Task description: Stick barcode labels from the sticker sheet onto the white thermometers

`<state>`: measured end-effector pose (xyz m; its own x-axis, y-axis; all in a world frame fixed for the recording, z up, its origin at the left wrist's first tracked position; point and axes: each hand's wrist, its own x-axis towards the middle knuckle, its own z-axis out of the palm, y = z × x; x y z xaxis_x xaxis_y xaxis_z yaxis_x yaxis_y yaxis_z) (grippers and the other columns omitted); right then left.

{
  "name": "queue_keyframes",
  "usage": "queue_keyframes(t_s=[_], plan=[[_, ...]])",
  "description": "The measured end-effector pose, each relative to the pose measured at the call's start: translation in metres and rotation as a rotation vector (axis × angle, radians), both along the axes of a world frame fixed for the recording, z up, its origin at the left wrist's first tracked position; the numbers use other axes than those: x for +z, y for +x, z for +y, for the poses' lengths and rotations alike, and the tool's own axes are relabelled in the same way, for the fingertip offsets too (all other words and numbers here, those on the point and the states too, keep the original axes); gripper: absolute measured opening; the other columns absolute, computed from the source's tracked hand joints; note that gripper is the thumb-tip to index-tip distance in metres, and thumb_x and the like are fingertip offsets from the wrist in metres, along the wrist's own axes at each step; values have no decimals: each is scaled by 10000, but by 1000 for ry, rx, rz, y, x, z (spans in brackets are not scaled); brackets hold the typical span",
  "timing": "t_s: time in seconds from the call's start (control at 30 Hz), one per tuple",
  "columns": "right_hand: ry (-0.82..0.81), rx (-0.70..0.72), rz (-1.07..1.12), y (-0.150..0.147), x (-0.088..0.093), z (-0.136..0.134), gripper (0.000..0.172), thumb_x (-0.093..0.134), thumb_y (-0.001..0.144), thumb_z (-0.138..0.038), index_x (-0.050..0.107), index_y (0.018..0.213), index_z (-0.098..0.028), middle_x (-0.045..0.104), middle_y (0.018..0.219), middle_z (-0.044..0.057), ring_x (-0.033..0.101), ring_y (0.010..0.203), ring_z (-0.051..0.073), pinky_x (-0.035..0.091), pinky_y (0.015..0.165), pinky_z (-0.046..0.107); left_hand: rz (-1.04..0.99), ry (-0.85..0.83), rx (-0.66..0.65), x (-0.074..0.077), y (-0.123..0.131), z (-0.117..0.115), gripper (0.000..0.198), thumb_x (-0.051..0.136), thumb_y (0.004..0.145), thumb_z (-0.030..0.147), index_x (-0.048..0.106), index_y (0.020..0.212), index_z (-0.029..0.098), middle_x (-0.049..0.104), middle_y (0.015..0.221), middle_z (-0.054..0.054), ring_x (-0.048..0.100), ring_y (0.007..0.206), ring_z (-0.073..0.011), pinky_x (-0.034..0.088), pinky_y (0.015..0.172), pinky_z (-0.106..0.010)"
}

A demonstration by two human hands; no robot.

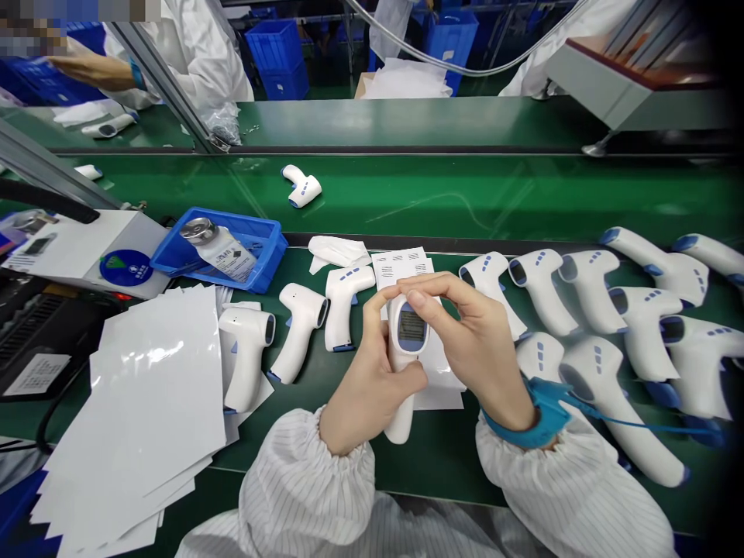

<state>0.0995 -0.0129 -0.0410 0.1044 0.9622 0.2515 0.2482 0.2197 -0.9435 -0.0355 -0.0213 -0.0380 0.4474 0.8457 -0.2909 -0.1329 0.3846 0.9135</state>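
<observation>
A white forehead thermometer (pixel 401 420) with a blue-framed display is held upright before me, its screen facing me. My left hand (pixel 367 381) is closed round its upper handle, the thumb across the front below the screen. My right hand (pixel 480 345), a blue strap on its wrist, grips the head from above, with thumb and fingertips at the top edge. Behind it lies a printed sheet (pixel 401 266). Close to my left hand lie several similar thermometers, one of them a white thermometer (pixel 299 329). More, such as another thermometer (pixel 593 291), lie to the right.
A stack of white sheets (pixel 156 380) covers the near left. Behind it are a blue tray (pixel 270 256) holding a bottle and a white device (pixel 87 252). One thermometer lies on the green conveyor (pixel 453 194). Across it stands a person in white (pixel 203 58).
</observation>
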Motion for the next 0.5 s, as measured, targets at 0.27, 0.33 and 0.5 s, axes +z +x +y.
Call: queue_keyframes(t_s=[0.27,0.33,0.5], plan=[[-400,157,214,-9,-1,-4,446,666,828,-328,524,1246,-264,568,1338,76,575,1205,224,541,919,382,-40,36,89,-5,-8,1,735,558,710,-7,332,1310,354,519,970,30,550,791,-93,448,709,-233],[-560,280,262,-12,4,-9,516,644,846,-329,479,1332,-273,576,1341,83,597,1178,224,540,938,399,-76,34,118,-4,-12,3,810,578,675,-20,309,1333,366,510,936,35,560,781,-99,459,697,-236],[-652,460,242,-24,13,-12,377,503,927,-399,549,1278,-267,693,1061,55,665,989,211,564,841,375,-233,49,101,2,-24,12,1015,617,636,-1,174,1451,410,570,1002,9,599,768,-118,480,668,-254]])
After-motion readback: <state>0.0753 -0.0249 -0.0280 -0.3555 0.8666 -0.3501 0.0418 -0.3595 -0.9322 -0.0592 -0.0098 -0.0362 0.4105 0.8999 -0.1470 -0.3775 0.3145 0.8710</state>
